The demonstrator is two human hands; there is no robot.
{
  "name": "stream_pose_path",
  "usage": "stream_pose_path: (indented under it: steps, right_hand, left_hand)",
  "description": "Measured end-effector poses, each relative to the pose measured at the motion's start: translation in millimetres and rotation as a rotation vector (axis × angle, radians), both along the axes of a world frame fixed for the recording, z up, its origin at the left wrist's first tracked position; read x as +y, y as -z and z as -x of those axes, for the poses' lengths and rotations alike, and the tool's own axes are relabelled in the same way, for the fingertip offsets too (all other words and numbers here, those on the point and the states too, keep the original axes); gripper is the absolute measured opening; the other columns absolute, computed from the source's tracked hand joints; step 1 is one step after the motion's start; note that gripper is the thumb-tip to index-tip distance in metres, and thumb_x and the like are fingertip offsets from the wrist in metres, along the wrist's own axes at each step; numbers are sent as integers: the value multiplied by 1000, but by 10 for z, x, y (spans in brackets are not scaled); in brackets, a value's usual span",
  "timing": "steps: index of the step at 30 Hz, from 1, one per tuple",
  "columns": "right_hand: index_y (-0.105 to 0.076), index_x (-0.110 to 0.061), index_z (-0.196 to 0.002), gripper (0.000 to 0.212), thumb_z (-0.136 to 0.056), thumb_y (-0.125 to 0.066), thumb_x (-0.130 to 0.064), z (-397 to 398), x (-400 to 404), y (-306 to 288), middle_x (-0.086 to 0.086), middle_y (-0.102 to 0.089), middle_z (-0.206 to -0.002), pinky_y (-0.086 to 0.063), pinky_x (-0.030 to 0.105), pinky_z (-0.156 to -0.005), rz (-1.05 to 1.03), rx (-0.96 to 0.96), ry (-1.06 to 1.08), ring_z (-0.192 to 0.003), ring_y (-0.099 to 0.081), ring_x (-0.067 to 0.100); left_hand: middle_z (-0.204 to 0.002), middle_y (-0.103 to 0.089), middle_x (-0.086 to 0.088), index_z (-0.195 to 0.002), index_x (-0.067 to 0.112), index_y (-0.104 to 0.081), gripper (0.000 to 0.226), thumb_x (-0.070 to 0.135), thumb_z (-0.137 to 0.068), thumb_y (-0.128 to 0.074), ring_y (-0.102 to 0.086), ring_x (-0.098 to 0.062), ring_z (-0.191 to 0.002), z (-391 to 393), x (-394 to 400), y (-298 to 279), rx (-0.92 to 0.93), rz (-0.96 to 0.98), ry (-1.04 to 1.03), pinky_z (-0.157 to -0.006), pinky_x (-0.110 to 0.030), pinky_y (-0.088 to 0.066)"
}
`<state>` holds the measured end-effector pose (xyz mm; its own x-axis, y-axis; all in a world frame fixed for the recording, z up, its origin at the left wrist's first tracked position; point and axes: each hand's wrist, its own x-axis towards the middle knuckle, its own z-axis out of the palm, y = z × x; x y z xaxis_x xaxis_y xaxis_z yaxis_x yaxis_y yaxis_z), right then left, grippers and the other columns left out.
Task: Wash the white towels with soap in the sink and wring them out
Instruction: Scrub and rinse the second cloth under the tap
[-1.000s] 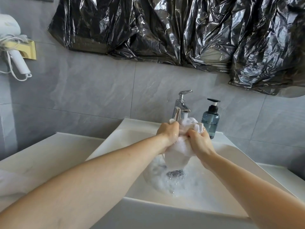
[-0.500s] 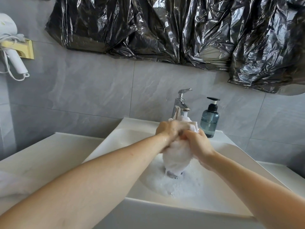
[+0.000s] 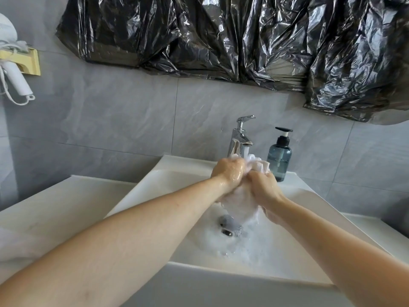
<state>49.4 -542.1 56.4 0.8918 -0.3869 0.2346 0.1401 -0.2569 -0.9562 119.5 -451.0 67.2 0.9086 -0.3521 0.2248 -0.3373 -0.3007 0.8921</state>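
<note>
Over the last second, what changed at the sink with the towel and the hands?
The left hand and right hand keep gripping the towel, pressed closer together. Foam around the drain has thinned. Tap and soap bottle stayed put.

A soaked white cloth towel [image 3: 241, 202] is seen over a smooth, glossy white sink [image 3: 141, 191]. The tap [image 3: 240, 138] is polished, mirror-bright metal. The soap bottle [image 3: 279, 159] is translucent blue-grey plastic (black pump). Crinkled, shiny black plastic sheeting [image 3: 221, 34] is hung on matt grey tiles [image 3: 121, 116].
</note>
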Motion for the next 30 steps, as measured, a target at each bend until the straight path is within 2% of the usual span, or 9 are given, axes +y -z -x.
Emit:
stream_pose_path:
  steps: [4, 8, 11, 15, 19, 22, 26, 28, 30]
  right_hand:
    - [-68, -11, -92, 26, -88, -47, 3, 27, 71, -11, 4, -70, -76, -55, 33, -68, -45, -52, -116, -76, -69, 18]
    - [-63, -12, -91, 23, -90, -42, -4, -66, -40, -26, 6, -68, -81, -51, 30, -67, -16, 17, 102, -82, -65, 23]
    - [-65, -11, -96, 20, -91, -46, -8, -6, -86, -47, 7, -71, -80, -53, 25, -63, -63, 42, -87, -78, -69, 22]
    - [-67, -9, -115, 25, -95, -57, -21, 113, -112, -41, 13, -78, -106, -59, 44, -89, -46, 218, -375, -100, -76, 28]
    - [-71, -15, -112, 22, -90, -73, -19, 4, -37, 47, 7, -80, -97, -63, 38, -80, 62, 236, -201, -94, -77, 21]
    - [-71, -16, -104, 16, -88, -74, -21, -82, -84, 30, 4, -79, -88, -59, 32, -73, 41, 197, -15, -87, -76, 20]
    - [-73, -16, -97, 14, -87, -66, -11, -86, -239, -44, 6, -78, -84, -58, 32, -72, 32, 89, 141, -84, -75, 22]
    - [-73, -21, -95, 17, -88, -61, -10, -76, -272, -54, 2, -77, -79, -57, 29, -68, 53, 49, 150, -82, -75, 20]
    - [-70, -24, -98, 17, -89, -61, -12, -73, -274, -35, 0, -76, -83, -55, 27, -68, 66, 4, 154, -85, -73, 18]
  left_hand:
    - [-127, -67, -21, -116, 8, -71, 33, 29, -104, -49, -63, -39, -117, -204, 25, 2, 18, 37, -98, -100, -43, -50]
    - [-98, -70, -14, -85, 18, -64, 26, 32, -98, -47, -65, -36, -95, 18, 17, 16, 13, 210, -65, -84, -42, -52]
    - [-92, -67, -13, -75, 17, -50, 27, 31, -99, -48, -63, -36, -93, 54, -8, -13, -20, 244, -83, -82, -42, -49]
    - [-84, -65, -13, -74, 17, -48, 34, 33, -103, -48, -62, -37, -91, -8, 10, -32, -53, 247, -121, -71, -39, -39]
    - [-67, -52, -1, -71, 16, -45, 37, 38, -98, -55, -51, -31, -75, -62, 101, -12, -85, 195, -105, -64, -38, -34]
    - [-61, -49, -12, -63, 16, -35, 45, 48, -88, -55, -53, -42, -73, -45, 135, -2, -245, 142, -91, -57, -36, -30]
    - [-103, -61, -15, -86, 17, -46, 47, 63, -80, -53, -61, -36, -99, -52, 175, 64, -321, -60, -78, -67, -39, -40]
    - [-126, -53, -4, -127, 17, -52, 68, 69, -82, -56, -57, -26, -119, -50, 222, 53, -365, -173, -21, -91, -41, -48]
    - [-144, -45, 1, -149, 22, -38, 81, 70, -86, -56, -49, -21, -130, -32, 265, -40, -462, -306, 10, -105, -42, -44]
